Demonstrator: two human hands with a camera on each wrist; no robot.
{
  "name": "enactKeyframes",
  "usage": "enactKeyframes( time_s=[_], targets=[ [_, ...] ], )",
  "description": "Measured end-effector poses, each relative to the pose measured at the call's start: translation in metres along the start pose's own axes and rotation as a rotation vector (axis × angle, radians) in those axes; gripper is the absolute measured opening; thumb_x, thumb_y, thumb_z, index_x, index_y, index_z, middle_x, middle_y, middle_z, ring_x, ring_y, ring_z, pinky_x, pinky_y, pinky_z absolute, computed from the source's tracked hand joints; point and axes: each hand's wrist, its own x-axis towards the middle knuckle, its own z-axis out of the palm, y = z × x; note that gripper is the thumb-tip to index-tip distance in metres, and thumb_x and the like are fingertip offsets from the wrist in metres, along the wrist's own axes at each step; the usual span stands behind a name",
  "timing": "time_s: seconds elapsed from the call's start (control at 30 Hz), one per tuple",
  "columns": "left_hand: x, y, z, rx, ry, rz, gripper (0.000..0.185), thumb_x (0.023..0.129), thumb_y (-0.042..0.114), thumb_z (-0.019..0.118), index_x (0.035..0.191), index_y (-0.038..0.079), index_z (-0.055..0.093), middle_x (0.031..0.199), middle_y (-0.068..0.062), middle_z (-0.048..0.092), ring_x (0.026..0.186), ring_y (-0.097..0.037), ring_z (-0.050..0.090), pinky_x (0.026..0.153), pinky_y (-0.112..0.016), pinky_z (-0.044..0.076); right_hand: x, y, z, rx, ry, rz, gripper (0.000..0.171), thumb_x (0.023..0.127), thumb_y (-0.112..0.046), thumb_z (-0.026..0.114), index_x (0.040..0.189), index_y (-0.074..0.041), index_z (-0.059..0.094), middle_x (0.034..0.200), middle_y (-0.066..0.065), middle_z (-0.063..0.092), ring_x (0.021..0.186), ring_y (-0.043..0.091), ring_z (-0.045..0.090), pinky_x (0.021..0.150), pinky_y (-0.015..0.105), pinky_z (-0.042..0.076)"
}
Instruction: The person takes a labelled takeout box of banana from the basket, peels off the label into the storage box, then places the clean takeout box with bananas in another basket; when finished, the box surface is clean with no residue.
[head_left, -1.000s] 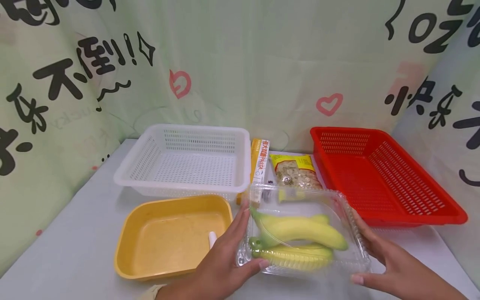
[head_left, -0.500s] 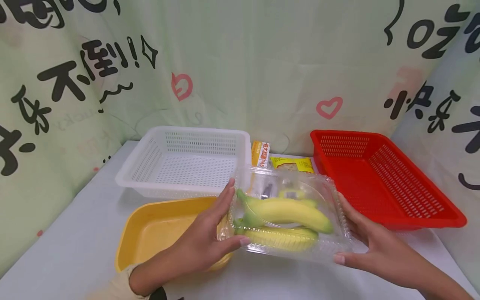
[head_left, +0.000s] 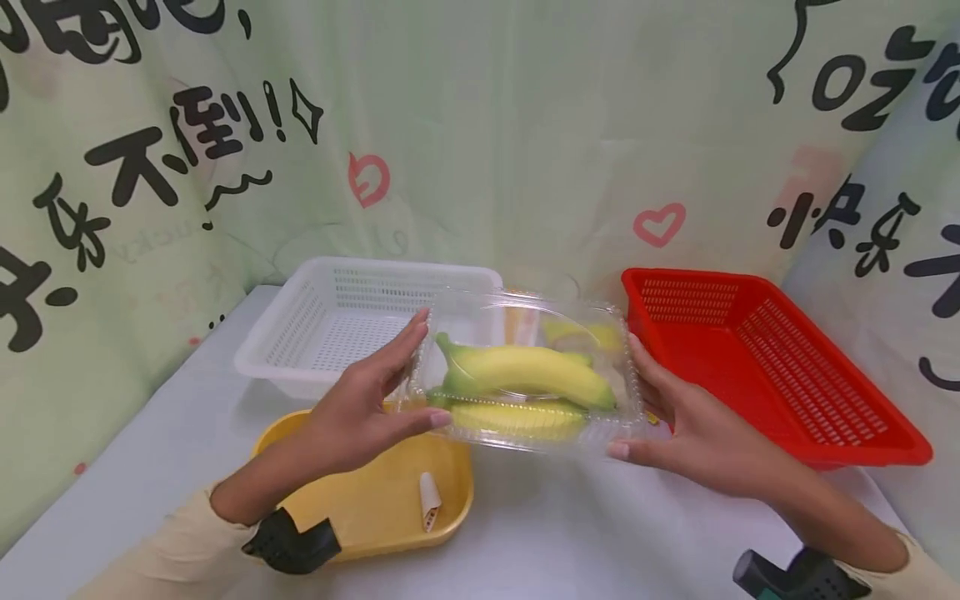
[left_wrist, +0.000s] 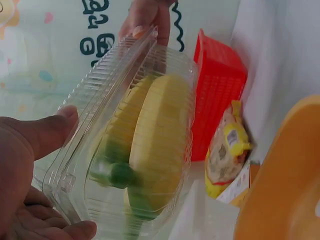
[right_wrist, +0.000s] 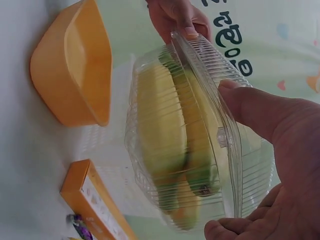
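While both hands (head_left: 360,408) (head_left: 690,425) grasp the clamshell (head_left: 525,375), only wrist views show the snack packet (left_wrist: 225,155) – pasta box (right_wrist: 95,205).

A pale table (head_left: 570,533) carries a yellow tray (head_left: 375,508) near left, a white basket (head_left: 330,333) far left, and a red basket (head_left: 765,367) right.
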Motion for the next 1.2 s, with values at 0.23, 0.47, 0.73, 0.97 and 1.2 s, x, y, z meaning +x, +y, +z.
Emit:
enactKeyframes(
  time_s=[0.23, 0.47, 0.73, 0.97, 1.2],
  targets=[
    [0.01, -0.022, -0.034, 0.052, -0.006, -0.068, 0.095, 0.083, 0.011, 0.078, 0.154, 0.003, 0.016, 0.161, -0.002, 0.011, 0.145, -0.016, 0.016, 0.106, -0.03, 0.032, 0.042, -0.002, 0.011, 0.067, -0.031, 0.053, 0.111, 0.08, -0.031, 0.081, 0.157, -0.019, 0.004, 0.16, 0.006, 0.018, 0.143, 0.031, 0.026, 0.085, 0.038, 0.053],
    [0.017, -0.042, -0.06, 0.128, 0.021, -0.166, 0.094, 0.084, 0.019, 0.078, 0.155, 0.009, 0.018, 0.16, -0.002, 0.016, 0.143, -0.019, 0.022, 0.105, -0.033, 0.035, 0.084, 0.0, 0.025, 0.065, -0.042, 0.072, 0.112, 0.08, -0.039, 0.08, 0.157, -0.019, 0.001, 0.161, 0.002, 0.017, 0.144, 0.025, 0.022, 0.09, 0.039, 0.05],
    [0.024, -0.059, -0.079, 0.27, 0.073, -0.27, 0.105, 0.079, 0.037, 0.081, 0.156, 0.009, 0.015, 0.16, -0.006, 0.015, 0.143, -0.027, 0.022, 0.109, -0.047, 0.031, 0.124, -0.003, 0.04, 0.115, -0.071, -0.024, 0.106, 0.084, -0.033, 0.077, 0.157, -0.024, 0.002, 0.16, -0.006, 0.016, 0.144, 0.016, 0.023, 0.096, 0.039, 0.046],
    [0.031, -0.078, -0.096, 0.304, 0.079, -0.319, 0.105, 0.079, 0.04, 0.081, 0.155, 0.008, 0.016, 0.159, -0.008, 0.018, 0.143, -0.029, 0.024, 0.108, -0.048, 0.032, 0.156, 0.006, 0.054, 0.109, -0.106, -0.039, 0.105, 0.085, -0.035, 0.076, 0.158, -0.019, 0.001, 0.161, -0.006, 0.014, 0.144, 0.013, 0.022, 0.108, 0.038, 0.035],
    [0.031, -0.095, -0.106, 0.268, 0.029, -0.386, 0.105, 0.082, 0.04, 0.078, 0.155, 0.007, 0.011, 0.16, -0.01, 0.013, 0.144, -0.029, 0.019, 0.11, -0.048, 0.029, 0.177, 0.014, 0.068, 0.057, -0.145, -0.012, 0.104, 0.084, -0.037, 0.074, 0.158, -0.017, 0.003, 0.159, 0.003, 0.024, 0.136, 0.022, 0.036, 0.106, 0.046, 0.037]
  ],
)
